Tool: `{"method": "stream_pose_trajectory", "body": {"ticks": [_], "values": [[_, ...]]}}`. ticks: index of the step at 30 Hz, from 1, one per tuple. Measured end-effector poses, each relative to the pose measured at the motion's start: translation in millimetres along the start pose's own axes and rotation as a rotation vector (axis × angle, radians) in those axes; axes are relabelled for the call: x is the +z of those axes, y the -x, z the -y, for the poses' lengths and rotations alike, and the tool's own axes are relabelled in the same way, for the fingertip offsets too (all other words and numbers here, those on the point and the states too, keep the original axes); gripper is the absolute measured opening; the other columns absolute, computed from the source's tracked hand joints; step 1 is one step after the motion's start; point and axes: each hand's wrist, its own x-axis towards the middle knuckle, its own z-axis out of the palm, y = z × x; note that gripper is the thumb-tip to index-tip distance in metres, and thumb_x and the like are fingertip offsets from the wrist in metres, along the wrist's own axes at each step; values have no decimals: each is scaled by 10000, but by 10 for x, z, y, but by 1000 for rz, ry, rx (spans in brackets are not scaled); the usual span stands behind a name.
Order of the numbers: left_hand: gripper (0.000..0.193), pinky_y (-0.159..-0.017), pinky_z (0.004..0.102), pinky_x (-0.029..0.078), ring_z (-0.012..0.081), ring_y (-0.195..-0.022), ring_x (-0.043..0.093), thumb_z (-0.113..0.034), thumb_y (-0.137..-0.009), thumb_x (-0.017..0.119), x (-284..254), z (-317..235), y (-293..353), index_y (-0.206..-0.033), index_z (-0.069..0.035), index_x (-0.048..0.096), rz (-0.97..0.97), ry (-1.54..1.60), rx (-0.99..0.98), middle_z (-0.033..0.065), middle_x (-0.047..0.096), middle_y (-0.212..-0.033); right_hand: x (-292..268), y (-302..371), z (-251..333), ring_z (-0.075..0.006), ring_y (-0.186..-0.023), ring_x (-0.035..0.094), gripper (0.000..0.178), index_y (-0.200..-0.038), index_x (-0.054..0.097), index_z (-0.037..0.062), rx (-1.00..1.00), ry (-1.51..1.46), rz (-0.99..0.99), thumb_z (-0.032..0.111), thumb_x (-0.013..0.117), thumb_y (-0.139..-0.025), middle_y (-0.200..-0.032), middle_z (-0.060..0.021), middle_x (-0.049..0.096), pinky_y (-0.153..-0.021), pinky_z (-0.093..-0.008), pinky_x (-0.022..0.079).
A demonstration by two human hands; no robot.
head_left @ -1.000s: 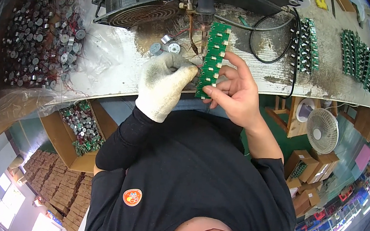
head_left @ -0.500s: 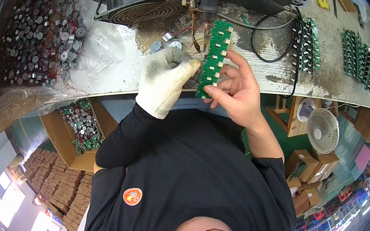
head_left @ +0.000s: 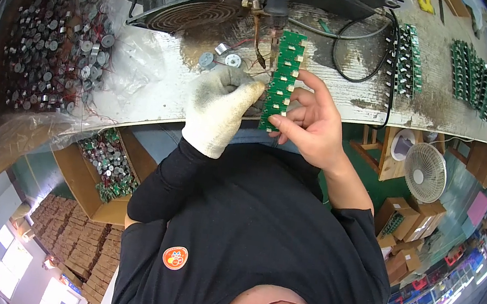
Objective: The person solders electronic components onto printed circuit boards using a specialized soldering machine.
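Note:
My right hand (head_left: 313,121), bare, grips a long green circuit board (head_left: 282,83) by its lower right side, thumb on top and fingers underneath. Small white connectors line the board. My left hand (head_left: 221,111) wears a pale work glove; its thumb and fingertips are pinched together at the board's left edge. What lies in that pinch is hidden. A soldering tip (head_left: 261,60) points down just left of the board, beneath a dark upright tool holder (head_left: 275,4). Close to the glove lie a small silver motor (head_left: 221,48) with a red wire and two round motors (head_left: 206,60).
Many small wired motors (head_left: 52,50) are heaped at left, beside clear plastic (head_left: 137,68). A black fan (head_left: 183,6) stands behind my left hand. Rows of boards (head_left: 407,60) and more boards (head_left: 475,79) lie at right, past a looped black cable (head_left: 338,56). An open carton (head_left: 77,184) sits below.
The board has shifted slightly toward me with my right hand. My gloved left hand has moved a little to the right, still pinched at the board's edge.

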Motion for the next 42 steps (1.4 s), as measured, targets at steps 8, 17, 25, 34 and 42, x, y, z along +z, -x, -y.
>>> {"method": "stream_pose_trajectory", "body": {"ticks": [8, 17, 25, 34, 42], "values": [[167, -579, 237, 449, 92, -659, 578, -120, -826, 658, -26, 42, -63, -833, 46, 646, 0, -33, 59, 48, 638, -732, 8, -21, 28, -152, -676, 647, 681, -1374, 278, 39, -1, -6, -7, -81, 628, -803, -1026, -148, 588, -526, -230, 529], [160, -570, 237, 447, 92, -649, 578, -115, -825, 653, 17, 44, -30, -828, 45, 651, -2, -68, 75, 61, 645, -728, -18, 19, -13, -151, -674, 646, 684, -1377, 275, 39, -14, -1, -13, -83, 628, -804, -1028, -145, 583, -529, -233, 531], [154, -605, 235, 476, 98, -672, 589, -118, -847, 642, -84, 38, -37, -900, 26, 632, 18, -90, 57, 48, 640, -774, 29, -25, -48, -152, -667, 644, 684, -1373, 277, 38, -12, 4, -12, -82, 631, -801, -1027, -141, 580, -524, -234, 527], [240, -575, 223, 461, 113, -680, 564, -23, -807, 675, -961, 289, 407, -1011, 56, 576, -630, -304, 818, 117, 634, -936, -17, -30, -28, -154, -639, 633, 706, -1386, 270, 26, 18, 84, -114, -93, 626, -788, -1007, -136, 575, -492, -222, 501], [271, -728, 252, 480, 152, -768, 583, 4, -776, 642, -2107, 142, 763, -1039, 52, 599, -1285, -657, 757, 96, 611, -952, 17, -68, -84, -115, -667, 609, 677, -1386, 272, 1, -31, 103, -98, -96, 600, -802, -1022, -146, 574, -509, -216, 521]]}}
